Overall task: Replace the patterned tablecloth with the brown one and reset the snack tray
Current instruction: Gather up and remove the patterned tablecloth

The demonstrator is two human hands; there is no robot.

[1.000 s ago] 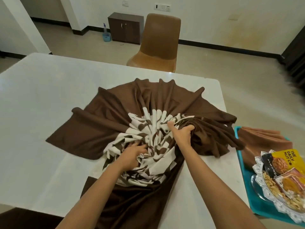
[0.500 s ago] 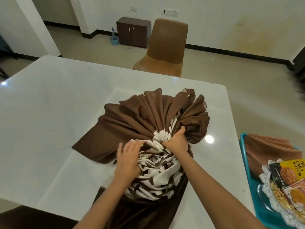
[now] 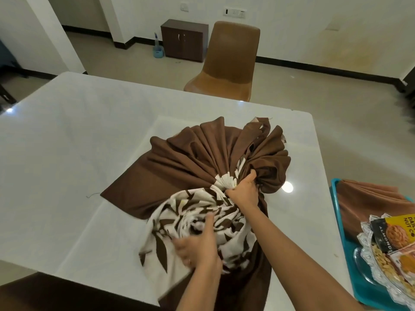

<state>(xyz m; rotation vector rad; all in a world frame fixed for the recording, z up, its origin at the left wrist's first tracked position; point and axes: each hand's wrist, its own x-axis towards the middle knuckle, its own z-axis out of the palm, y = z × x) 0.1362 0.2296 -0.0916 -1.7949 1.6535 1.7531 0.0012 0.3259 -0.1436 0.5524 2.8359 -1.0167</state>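
Note:
The patterned tablecloth [image 3: 202,212], white with dark brown leaves and a plain brown reverse, lies bunched in a heap on the white table [image 3: 67,153]. My right hand [image 3: 243,191] grips a gathered fan of its folds near the heap's middle. My left hand [image 3: 197,245] grips the white patterned bundle nearer to me, somewhat blurred. At the right edge a teal snack tray [image 3: 350,261] holds a folded light brown cloth [image 3: 368,203] and a glass dish [image 3: 381,274] with nuts and snack packets [image 3: 393,234].
A brown chair [image 3: 226,68] stands at the table's far side. A small dark cabinet [image 3: 184,40] and a blue holder sit by the back wall. The cloth's near end hangs over the table's front edge.
The cloth has been gathered further into a tighter heap toward me and the right. My left hand has moved back toward me onto the white bundle. My right hand keeps its grip on the folds.

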